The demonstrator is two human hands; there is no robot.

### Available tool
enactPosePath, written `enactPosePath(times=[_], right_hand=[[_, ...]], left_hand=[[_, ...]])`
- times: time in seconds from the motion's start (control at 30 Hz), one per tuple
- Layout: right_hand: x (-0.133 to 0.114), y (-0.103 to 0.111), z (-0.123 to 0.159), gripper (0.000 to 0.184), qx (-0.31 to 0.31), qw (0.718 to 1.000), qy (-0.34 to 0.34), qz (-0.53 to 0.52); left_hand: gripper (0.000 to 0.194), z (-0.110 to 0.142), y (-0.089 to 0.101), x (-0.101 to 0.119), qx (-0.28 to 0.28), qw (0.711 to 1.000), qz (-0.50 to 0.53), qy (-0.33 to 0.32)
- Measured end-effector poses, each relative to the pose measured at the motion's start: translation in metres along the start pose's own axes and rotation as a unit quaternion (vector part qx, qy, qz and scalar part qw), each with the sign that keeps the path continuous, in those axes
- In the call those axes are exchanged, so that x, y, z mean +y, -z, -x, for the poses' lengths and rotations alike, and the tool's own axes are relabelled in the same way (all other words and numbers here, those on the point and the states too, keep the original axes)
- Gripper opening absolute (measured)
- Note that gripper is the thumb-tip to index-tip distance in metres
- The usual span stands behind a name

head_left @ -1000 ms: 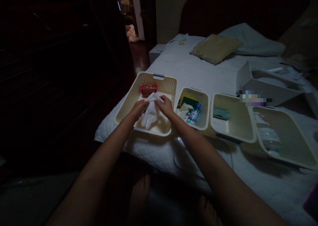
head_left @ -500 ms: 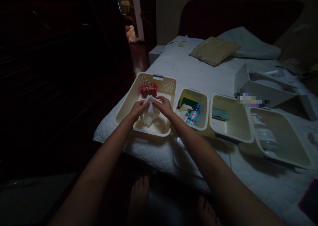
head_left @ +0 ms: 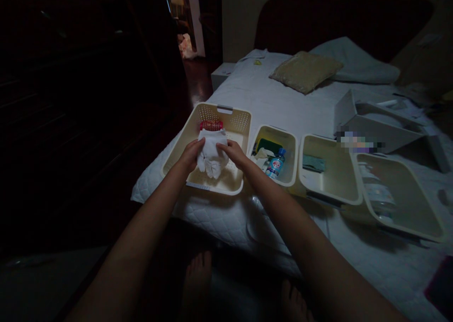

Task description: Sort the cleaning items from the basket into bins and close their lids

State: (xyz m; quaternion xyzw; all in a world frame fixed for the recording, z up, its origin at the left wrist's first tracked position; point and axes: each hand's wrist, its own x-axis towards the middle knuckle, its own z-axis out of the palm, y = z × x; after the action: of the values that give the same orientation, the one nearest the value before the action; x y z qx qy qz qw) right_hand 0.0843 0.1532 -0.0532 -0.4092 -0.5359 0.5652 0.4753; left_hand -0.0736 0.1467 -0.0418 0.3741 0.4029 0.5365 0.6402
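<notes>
A pair of white gloves (head_left: 213, 147) hangs between my hands over the large cream basket (head_left: 244, 124), the glove fingers pointing down toward me. My left hand (head_left: 191, 154) pinches the left edge of the gloves. On the opposite edge, my right hand (head_left: 233, 153) grips them with thumb and fingers. Behind the gloves, a red mesh cylinder (head_left: 211, 125) lies in the basket, its lower part hidden by the cloth.
Right of the basket stands a cream bin (head_left: 293, 171) with a blue-capped bottle (head_left: 276, 163). Another bin (head_left: 336, 190) holds folded green cloth (head_left: 313, 163); a third (head_left: 421, 204) holds a clear bottle (head_left: 377, 187). A beige pillow (head_left: 305, 72) and a grey box (head_left: 382, 124) lie on the bed.
The bunched white gloves have been spread flatter, and their glove shape now shows. My hands have moved slightly apart, from the top edge to the sides.
</notes>
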Motion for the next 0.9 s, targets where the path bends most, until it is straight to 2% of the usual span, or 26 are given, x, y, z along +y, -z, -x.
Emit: enactPosePath(times=[0.17, 0.33, 0.57, 0.73, 0.9], right_hand=[[0.002, 0.001, -0.001, 0.023, 0.066, 0.997, 0.014, 0.027], [0.005, 0.002, -0.004, 0.028, 0.113, 0.992, 0.042, 0.025], [0.011, 0.002, -0.006, 0.031, 0.117, 0.991, 0.039, 0.055], [0.007, 0.001, -0.003, 0.033, 0.110, 0.992, 0.042, 0.046], [0.001, -0.001, -0.002, 0.034, 0.082, 0.997, -0.001, 0.016]], left_hand=[[0.034, 0.002, 0.001, 0.000, -0.010, 0.999, -0.043, 0.025], [0.041, 0.001, 0.006, -0.003, -0.027, 0.991, -0.115, 0.059], [0.041, -0.001, 0.006, -0.006, 0.022, 0.984, -0.173, -0.044], [0.039, 0.004, 0.003, -0.001, 0.011, 0.981, -0.191, -0.042], [0.047, 0.006, 0.000, 0.002, 0.011, 0.985, -0.168, -0.041]])
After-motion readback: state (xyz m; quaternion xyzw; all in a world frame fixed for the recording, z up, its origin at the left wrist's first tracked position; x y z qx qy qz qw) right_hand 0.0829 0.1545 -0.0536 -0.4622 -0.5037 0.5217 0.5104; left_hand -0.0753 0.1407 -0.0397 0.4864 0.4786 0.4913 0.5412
